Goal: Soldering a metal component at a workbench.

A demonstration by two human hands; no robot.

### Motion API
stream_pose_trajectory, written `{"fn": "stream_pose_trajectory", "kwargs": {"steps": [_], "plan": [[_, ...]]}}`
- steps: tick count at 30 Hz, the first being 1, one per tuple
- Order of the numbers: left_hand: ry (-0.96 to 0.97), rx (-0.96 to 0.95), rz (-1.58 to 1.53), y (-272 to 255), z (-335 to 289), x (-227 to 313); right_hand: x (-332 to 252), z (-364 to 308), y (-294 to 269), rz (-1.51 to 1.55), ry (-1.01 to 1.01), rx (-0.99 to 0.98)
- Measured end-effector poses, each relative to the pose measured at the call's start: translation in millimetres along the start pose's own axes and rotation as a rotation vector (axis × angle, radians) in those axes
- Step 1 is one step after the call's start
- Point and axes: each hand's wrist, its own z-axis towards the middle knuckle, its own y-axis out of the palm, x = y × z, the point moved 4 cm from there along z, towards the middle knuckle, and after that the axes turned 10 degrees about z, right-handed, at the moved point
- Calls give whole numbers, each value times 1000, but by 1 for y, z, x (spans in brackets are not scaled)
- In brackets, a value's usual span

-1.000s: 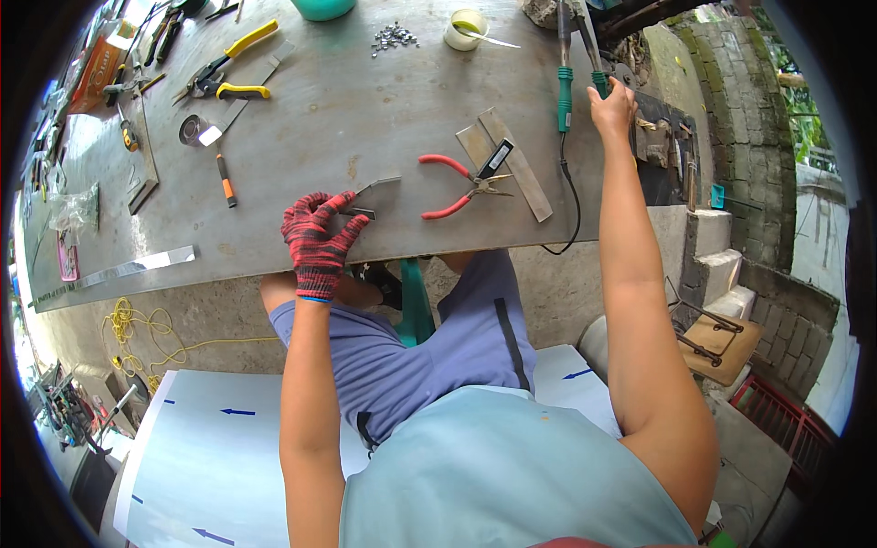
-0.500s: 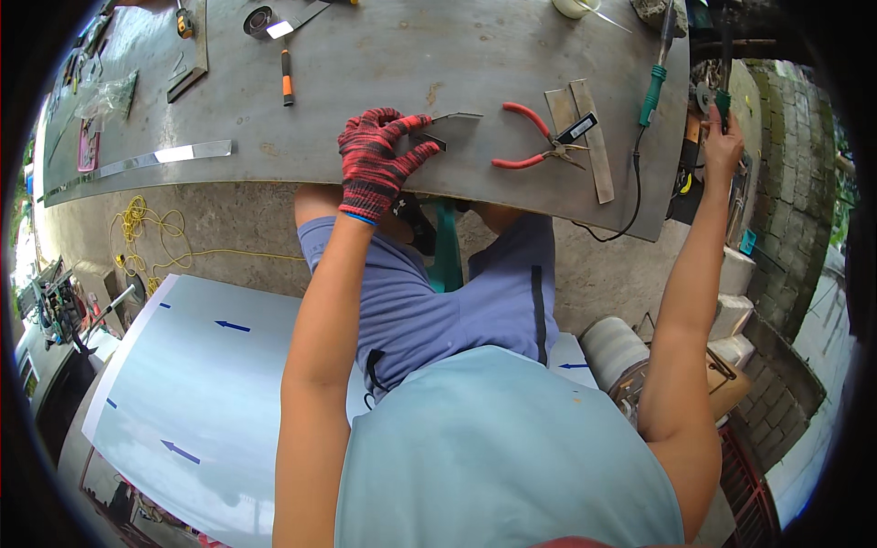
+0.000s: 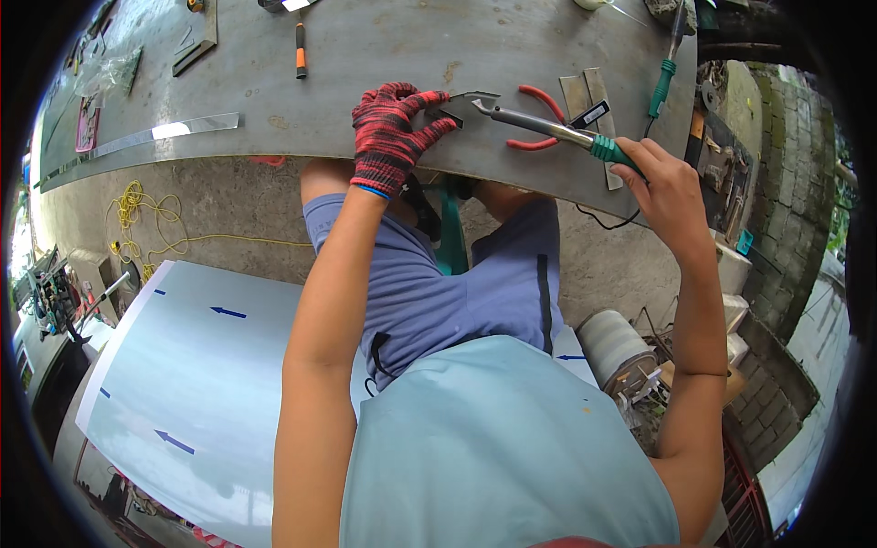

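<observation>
My left hand [image 3: 395, 128], in a red and black knit glove, pinches a small bent metal piece [image 3: 468, 99] against the grey workbench [image 3: 384, 46]. My bare right hand [image 3: 660, 183] grips the green handle of a soldering iron [image 3: 548, 128], whose metal tip touches the small piece. Red-handled pliers [image 3: 539, 117] lie just behind the iron, next to two flat metal strips [image 3: 585, 91].
A second green-handled tool [image 3: 665, 71] rests at the bench's far right. A long shiny metal strip [image 3: 164, 132] and an orange-handled tool [image 3: 299, 47] lie to the left. A pale blue sheet with arrows [image 3: 201, 384] covers the floor, beside yellow cord [image 3: 137, 215]. A brick wall [image 3: 786, 183] stands on the right.
My right hand came back from the far right edge of the bench with the soldering iron and brought its tip to the metal piece. My left hand stays on the piece.
</observation>
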Motion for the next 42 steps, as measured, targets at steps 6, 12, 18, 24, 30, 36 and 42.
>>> {"fn": "stream_pose_trajectory", "kwargs": {"steps": [6,12,18,24,30,36,42], "plan": [[0,-3,-2,2,0,-1,1,18,23,-76,-27,-77],[8,4,23,3,0,-1,3,23,30,-62,-28,-96],[18,26,6,3,0,-2,3,27,32,-42,-39,-84],[15,24,14,0,1,1,5,29,33,-46,-34,-89],[19,20,9,1,1,0,7,31,33,-43,-35,-86],[33,45,-10,3,-1,-2,7,32,33,-30,-25,-88],[25,25,-9,3,0,0,8,34,30,0,-27,-82]]}}
